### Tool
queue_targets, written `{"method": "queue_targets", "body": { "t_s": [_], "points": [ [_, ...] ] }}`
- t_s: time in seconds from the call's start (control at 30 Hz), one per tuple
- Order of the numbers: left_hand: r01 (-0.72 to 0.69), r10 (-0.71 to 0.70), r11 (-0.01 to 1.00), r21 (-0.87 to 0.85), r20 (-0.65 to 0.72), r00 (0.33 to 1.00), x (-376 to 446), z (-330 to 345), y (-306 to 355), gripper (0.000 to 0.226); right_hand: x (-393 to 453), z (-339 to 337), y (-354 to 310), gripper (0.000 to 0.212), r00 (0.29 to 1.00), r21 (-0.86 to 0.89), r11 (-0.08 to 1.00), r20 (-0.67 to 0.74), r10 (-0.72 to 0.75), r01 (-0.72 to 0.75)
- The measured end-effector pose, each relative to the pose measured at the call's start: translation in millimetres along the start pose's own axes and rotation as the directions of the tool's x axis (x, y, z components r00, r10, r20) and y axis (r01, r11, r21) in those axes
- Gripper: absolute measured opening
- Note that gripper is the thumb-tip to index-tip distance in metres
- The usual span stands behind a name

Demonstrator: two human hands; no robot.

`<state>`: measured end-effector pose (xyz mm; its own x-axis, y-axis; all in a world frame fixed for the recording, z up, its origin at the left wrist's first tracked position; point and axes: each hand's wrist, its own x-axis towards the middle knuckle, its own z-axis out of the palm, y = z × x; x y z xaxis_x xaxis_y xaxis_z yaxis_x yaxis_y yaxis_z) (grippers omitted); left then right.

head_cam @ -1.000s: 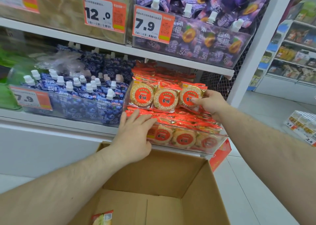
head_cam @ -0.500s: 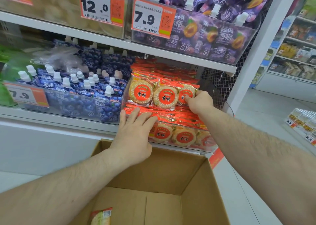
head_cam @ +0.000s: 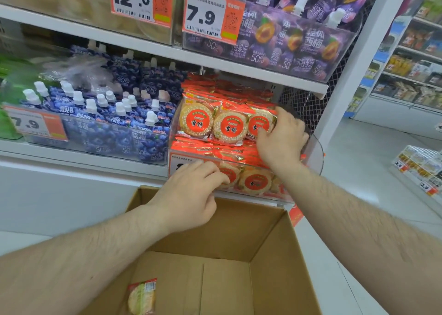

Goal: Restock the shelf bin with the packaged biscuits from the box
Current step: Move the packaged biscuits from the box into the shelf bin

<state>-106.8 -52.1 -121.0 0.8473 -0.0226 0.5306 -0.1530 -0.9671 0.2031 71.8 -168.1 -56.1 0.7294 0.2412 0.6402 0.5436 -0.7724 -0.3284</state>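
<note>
**Hands at the biscuit bin**

Head view: my right hand (head_cam: 281, 140) curls round the rightmost upright biscuit packet (head_cam: 259, 125) in the clear shelf bin (head_cam: 315, 154), thumb on its front, fingers over its top. My left hand (head_cam: 191, 195) rests with relaxed fingers against the bin's front wall, over the price tag (head_cam: 177, 162). More packaged biscuits (head_cam: 210, 123) fill the bin. Below the bin stands the open cardboard box (head_cam: 270, 255), one packet (head_cam: 142, 296) lying on its floor. Left of the bin sit blue pouches (head_cam: 114, 121).

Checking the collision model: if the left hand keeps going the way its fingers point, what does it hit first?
The left hand points up and right at the bin front; its fingertips look already on the clear wall, biscuit packs behind. Depth is unclear.
</note>
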Motion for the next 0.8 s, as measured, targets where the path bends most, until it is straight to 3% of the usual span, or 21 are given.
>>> {"method": "queue_targets", "body": {
  "t_s": [0.07,0.1,0.13,0.2,0.23,0.3,0.33,0.43,0.5,0.6,0.7,0.8],
  "points": [
    [0.097,-0.088,0.995,-0.025,0.233,0.968,-8,3,-4,0.039,-36,-6,-17,0.034,0.921,0.196,0.914,-0.245,-0.304,0.354],
    [0.156,-0.146,0.988,0.002,0.366,0.919,-15,6,-8,0.042,-58,-4,-23,0.027,0.866,0.313,0.815,-0.294,-0.405,0.488],
    [0.211,-0.203,0.977,0.040,0.494,0.845,-23,8,-11,0.044,-85,0,-30,0.020,0.847,0.442,0.722,-0.282,-0.451,0.532],
    [0.270,-0.269,0.957,0.108,0.682,0.680,-39,14,-18,0.043,-136,14,-40,0.011,0.859,0.640,0.620,-0.129,-0.496,0.454],
    [0.274,-0.284,0.952,0.138,0.734,0.617,-47,16,-22,0.040,-159,27,-40,0.009,0.866,0.688,0.626,-0.007,-0.500,0.367],
    [0.268,-0.309,0.945,0.190,0.789,0.531,-61,21,-29,0.035,-199,60,-34,0.009,0.837,0.665,0.730,0.305,-0.455,0.155],
    [0.268,-0.318,0.942,0.204,0.804,0.503,-67,23,-32,0.035,-218,80,-27,0.010,0.788,0.597,0.800,0.464,-0.403,0.058],
    [0.307,-0.340,0.926,0.218,0.836,0.431,-80,27,-41,0.043,-268,131,-13,0.016,0.574,0.278,0.946,0.808,-0.137,-0.166],
    [0.328,-0.346,0.918,0.223,0.854,0.389,-88,32,-45,0.044,-303,150,-10,0.021,0.366,0.108,0.970,0.930,-0.021,-0.219],
    [0.361,-0.336,0.910,0.206,0.875,0.349,-96,43,-50,0.043,-351,158,-20,0.026,0.019,0.110,0.977,0.994,-0.108,-0.180],
    [0.394,-0.343,0.895,0.206,0.884,0.317,-99,47,-55,0.042,-391,162,-33,0.028,-0.176,0.093,0.989,0.978,-0.113,-0.118],
    [0.425,-0.352,0.883,0.201,0.882,0.314,-98,49,-58,0.042,-399,162,-44,0.037,-0.252,0.025,1.000,0.967,-0.021,0.012]
  ]
}}
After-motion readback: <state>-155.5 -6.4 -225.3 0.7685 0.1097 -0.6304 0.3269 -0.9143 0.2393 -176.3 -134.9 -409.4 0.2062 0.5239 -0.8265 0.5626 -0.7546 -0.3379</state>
